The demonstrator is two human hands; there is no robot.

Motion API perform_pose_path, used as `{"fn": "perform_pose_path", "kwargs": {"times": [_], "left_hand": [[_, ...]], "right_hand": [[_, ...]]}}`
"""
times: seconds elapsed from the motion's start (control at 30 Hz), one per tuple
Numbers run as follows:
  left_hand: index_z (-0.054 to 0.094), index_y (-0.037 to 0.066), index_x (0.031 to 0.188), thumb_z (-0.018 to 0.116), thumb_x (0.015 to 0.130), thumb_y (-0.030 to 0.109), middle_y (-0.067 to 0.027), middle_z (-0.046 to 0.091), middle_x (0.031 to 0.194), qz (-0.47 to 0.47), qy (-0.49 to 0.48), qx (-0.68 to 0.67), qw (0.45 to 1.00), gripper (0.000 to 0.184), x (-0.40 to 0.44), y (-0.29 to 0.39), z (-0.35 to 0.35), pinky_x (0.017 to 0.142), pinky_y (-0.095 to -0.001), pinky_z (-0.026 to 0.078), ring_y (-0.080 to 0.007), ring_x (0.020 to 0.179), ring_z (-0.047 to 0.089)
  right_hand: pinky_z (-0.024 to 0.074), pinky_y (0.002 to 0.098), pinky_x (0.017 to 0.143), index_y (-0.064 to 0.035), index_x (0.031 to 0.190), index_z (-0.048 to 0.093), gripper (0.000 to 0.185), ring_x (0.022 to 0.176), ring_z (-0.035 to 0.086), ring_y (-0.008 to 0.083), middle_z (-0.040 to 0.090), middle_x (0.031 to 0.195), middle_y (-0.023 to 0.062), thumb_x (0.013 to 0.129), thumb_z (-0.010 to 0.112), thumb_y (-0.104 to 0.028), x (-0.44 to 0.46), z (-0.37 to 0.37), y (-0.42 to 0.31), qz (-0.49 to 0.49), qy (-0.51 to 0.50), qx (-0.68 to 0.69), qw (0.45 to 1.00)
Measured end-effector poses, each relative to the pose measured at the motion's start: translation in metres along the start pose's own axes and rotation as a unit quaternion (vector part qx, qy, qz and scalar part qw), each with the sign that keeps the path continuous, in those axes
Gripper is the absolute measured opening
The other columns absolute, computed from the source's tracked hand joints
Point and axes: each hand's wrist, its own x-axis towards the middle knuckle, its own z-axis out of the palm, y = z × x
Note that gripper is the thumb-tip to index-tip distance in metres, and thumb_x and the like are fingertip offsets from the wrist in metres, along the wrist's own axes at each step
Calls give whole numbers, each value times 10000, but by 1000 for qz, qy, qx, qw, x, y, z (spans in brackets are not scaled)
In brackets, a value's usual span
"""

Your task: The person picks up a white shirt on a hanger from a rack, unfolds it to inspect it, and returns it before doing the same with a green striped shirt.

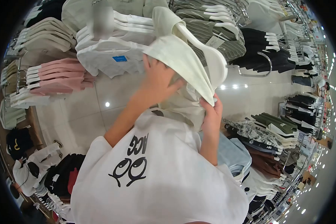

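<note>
A pale cream garment hangs from a white hanger, whose metal hook points to the right. Its upper part forms a broad folded flap, and more pale cloth hangs below between my hands. My left hand lies at the flap's lower left edge, slightly blurred, fingers spread and thumb apart, with some fingertips hidden by the cloth. At the flap's lower right corner, my right hand pinches the fabric between thumb and fingers. The kind of garment cannot be made out for certain.
White shirts on hangers are directly ahead, with striped green shirts to their right. Pink shirts hang at left. Racks of clothes stand at right. Another person is at lower left. Tiled floor shows between.
</note>
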Motion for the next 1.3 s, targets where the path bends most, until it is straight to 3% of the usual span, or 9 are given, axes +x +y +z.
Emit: {"fn": "perform_pose_path", "kwargs": {"times": [0.3,0.37,0.47,0.7,0.77,0.9,1.03,1.17,1.3], "left_hand": [[479,108,1416,710,810,446,-209,224,1575,45,198,102,974,731,76,12,-60,1023,-790,93,-487,1436,142],[597,110,1325,697,826,477,-215,457,1452,49,226,132,964,627,92,17,-70,1050,-722,176,-424,1358,363],[755,21,929,642,899,487,-112,680,716,-22,-57,-8,998,481,108,-14,-66,758,-394,477,-275,728,636],[725,4,955,664,898,444,-105,682,824,-65,-129,-66,987,447,109,1,-63,777,-377,483,-300,829,630],[686,37,1110,701,892,383,-98,676,1027,188,231,-36,954,410,98,-2,-40,973,-398,427,-318,1024,603],[667,52,1132,818,765,367,-120,689,1047,-4,519,-98,849,507,61,1,26,844,-413,514,-278,957,650],[611,-3,1220,704,885,235,-170,662,1186,-117,165,-255,945,421,-6,-70,161,988,-393,478,-292,1126,619],[553,57,1378,506,1030,232,-87,615,1340,-401,-129,-638,645,392,-13,-63,167,1046,-354,492,-195,1225,596],[537,53,1400,459,1044,352,-96,619,1337,-390,-131,-646,643,472,-16,-51,150,1036,-381,500,-198,1181,628]], "right_hand": [[505,315,897,60,1266,574,531,971,652,191,683,1103,132,735,586,59,-19,-25,-22,121,-36,63,990],[513,320,894,64,1242,587,526,962,662,207,689,1089,144,716,578,70,-25,-27,-24,119,-75,52,989],[522,331,895,74,1216,599,525,965,675,226,696,1080,155,691,586,65,-29,-27,-31,101,-40,114,988],[520,369,921,88,1234,573,559,1009,667,288,669,1124,209,678,602,44,-35,-43,-42,104,49,93,989],[517,379,929,90,1216,582,582,999,667,301,672,1097,211,635,592,59,-37,-46,-45,65,73,125,987],[514,386,938,106,1186,590,583,1004,667,317,677,1070,214,607,583,35,-42,-53,-54,-13,104,160,982],[530,387,917,137,1151,590,515,1022,672,328,677,1065,224,679,611,-70,-47,-55,-58,-119,83,256,956],[561,370,848,108,1136,606,351,937,691,260,683,1080,180,909,599,-160,-50,-48,-55,-308,286,-3,907],[579,372,859,77,1170,613,323,973,689,252,680,1105,171,964,491,-142,-29,-58,-78,-229,313,37,921]]}}
